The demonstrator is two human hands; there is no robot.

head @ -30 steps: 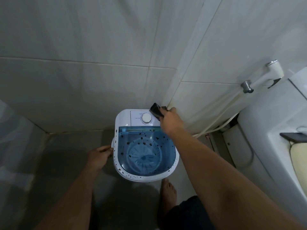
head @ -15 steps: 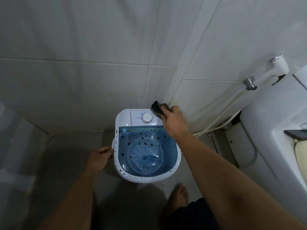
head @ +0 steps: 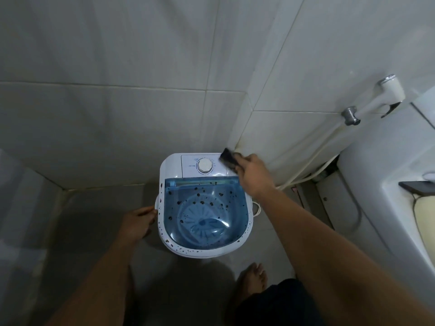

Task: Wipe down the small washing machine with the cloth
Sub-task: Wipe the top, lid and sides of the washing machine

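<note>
A small white washing machine (head: 170,168) stands on the floor in the corner, with a clear blue lid (head: 204,210) spotted with dark specks and a white dial (head: 204,165) on its back panel. My right hand (head: 253,175) is shut on a dark cloth (head: 228,159), pressed on the back right corner of the panel, just right of the dial. My left hand (head: 137,222) rests against the machine's left rim, fingers curled on its edge.
Tiled walls meet right behind the machine. A spray nozzle (head: 386,92) with a hose (head: 313,156) hangs on the right wall. A white toilet (head: 376,184) with a dark phone (head: 417,187) on it stands at right. My bare foot (head: 253,278) is on the floor below the machine.
The cloth in my right hand has stayed at the panel's back right corner with only a slight shift. My left hand keeps its hold on the left rim.
</note>
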